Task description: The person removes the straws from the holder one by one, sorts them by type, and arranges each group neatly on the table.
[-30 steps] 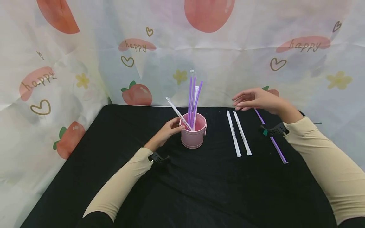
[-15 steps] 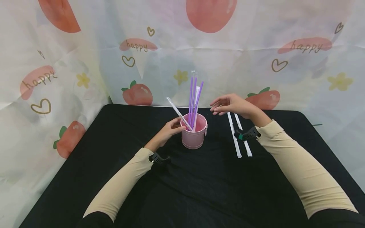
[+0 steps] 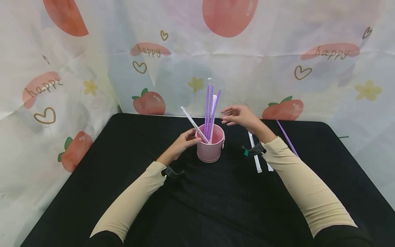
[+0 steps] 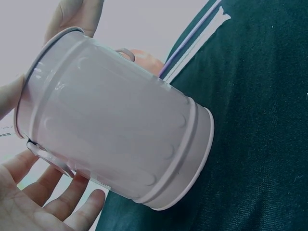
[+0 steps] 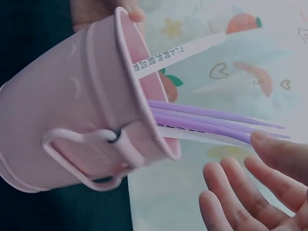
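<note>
With some straws (image 3: 216, 106) already in, the pink bucket (image 3: 208, 152) is being held by the left fingers (image 4: 70, 198), while three loose straws (image 3: 259, 165) are being left right of the parted, empty right fingers (image 5: 220, 185).

The bucket (image 3: 208, 153) looks smooth, glossy metal, the tablecloth (image 3: 203, 206) matt fabric.

Figure: Forearm covering and wristwear of the person, head view.
Close-fitting cream sleeves, the left sleeve (image 3: 132, 197) and the right sleeve (image 3: 303, 183), cover the forearms, each meeting black upper clothing (image 3: 340, 235) at its rear hem; fine creases cross the fabric. A black, perforated left wristband (image 3: 173, 172) and a matching right wristband (image 3: 256, 149), the latter bearing a small green tab (image 3: 246, 153), adjoin the cuffs. Left grip (image 3: 183, 141) and right grip (image 3: 239, 115) are bare.
</note>
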`<control>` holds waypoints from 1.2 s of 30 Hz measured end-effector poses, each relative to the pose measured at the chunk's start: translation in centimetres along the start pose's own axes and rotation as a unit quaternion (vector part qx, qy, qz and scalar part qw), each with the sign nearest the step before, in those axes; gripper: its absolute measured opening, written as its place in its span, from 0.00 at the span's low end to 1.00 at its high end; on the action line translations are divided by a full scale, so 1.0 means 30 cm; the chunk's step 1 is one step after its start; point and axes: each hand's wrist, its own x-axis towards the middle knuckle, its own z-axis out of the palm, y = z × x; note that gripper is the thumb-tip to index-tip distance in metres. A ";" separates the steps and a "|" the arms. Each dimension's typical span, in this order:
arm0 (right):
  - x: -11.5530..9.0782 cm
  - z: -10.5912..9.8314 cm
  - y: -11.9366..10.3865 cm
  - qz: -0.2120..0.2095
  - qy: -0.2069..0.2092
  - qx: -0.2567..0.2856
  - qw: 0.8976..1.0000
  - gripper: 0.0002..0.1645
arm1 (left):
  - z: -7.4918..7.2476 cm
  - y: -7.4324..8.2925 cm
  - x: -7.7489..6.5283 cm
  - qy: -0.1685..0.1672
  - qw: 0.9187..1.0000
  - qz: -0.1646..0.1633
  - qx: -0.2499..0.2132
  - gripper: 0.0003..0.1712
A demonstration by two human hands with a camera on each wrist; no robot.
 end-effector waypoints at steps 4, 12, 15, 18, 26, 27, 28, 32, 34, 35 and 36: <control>0.017 0.023 0.019 0.015 0.029 0.000 0.999 0.23 | 0.005 -0.001 0.000 0.003 1.000 -0.005 -0.002 0.31; 0.045 0.065 0.052 0.032 0.037 0.013 0.999 0.25 | 0.008 -0.004 -0.003 0.005 1.000 -0.005 -0.003 0.31; 0.055 0.083 0.059 0.038 0.035 0.015 0.999 0.25 | 0.006 -0.005 -0.002 0.003 1.000 0.000 -0.003 0.31; 0.064 0.098 0.059 0.043 0.036 0.012 0.998 0.24 | 0.004 -0.007 -0.001 0.000 1.000 0.002 -0.003 0.31; 0.082 0.139 0.061 0.032 0.039 -0.026 0.998 0.19 | 0.000 -0.006 0.001 -0.004 1.000 0.002 0.002 0.31; 0.084 0.143 0.062 0.030 0.038 -0.028 0.998 0.18 | 0.001 -0.003 0.000 -0.005 1.000 0.003 0.001 0.31; 0.086 0.146 0.065 0.029 0.038 -0.026 0.998 0.17 | 0.001 -0.001 -0.001 -0.005 1.000 0.003 0.000 0.31; 0.090 0.155 0.068 0.024 0.045 -0.030 0.998 0.16 | 0.001 0.002 -0.004 -0.005 1.000 0.004 -0.002 0.31; 0.090 0.156 0.068 0.027 0.050 -0.031 0.998 0.17 | 0.000 0.001 -0.003 -0.006 1.000 0.003 -0.003 0.31; 0.090 0.156 0.068 0.029 0.051 -0.031 0.998 0.17 | 0.000 0.000 -0.003 -0.006 1.000 0.003 -0.002 0.31; 0.090 0.155 0.067 0.031 0.052 -0.031 0.998 0.18 | -0.001 0.000 -0.003 -0.006 1.000 0.003 -0.002 0.30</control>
